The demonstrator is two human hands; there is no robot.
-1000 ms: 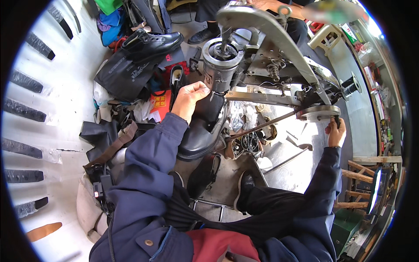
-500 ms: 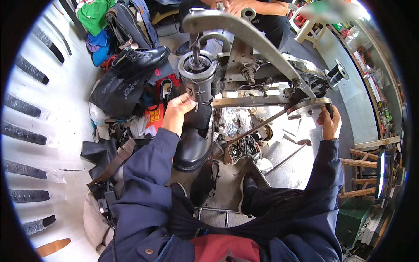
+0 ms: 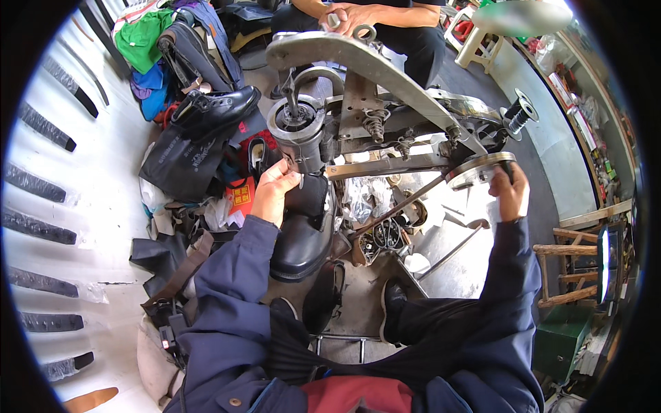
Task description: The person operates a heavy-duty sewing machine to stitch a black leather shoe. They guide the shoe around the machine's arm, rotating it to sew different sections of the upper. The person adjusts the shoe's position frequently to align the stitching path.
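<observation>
A metal shoe sewing machine [image 3: 375, 65] stands before me, with a cylindrical head [image 3: 295, 127]. A black leather boot [image 3: 298, 237] hangs under the head, its shaft against the needle end. My left hand [image 3: 274, 189] grips the boot's upper edge, fingers pinched beside the bottom of the head. My right hand [image 3: 510, 193] has its fingers curled on the knob at the rim of the round handwheel [image 3: 467, 177], at the machine's right. A spool [image 3: 520, 115] sits on the machine's right arm. The exact stitching point is too small to make out.
A seated person's hands [image 3: 339, 18] are beyond the machine. At left lie black shoes [image 3: 224, 103], bags and scraps [image 3: 182, 148], beside a white board [image 3: 89, 261] with strips. A tin of parts [image 3: 385, 234] is below; a wooden stool [image 3: 566, 275] and green box [image 3: 561, 341] stand at right.
The machine and boot appear farther left in the picture, and more of the seated person shows. My right hand has shifted up and left with the wheel's knob; my left hand still grips the boot.
</observation>
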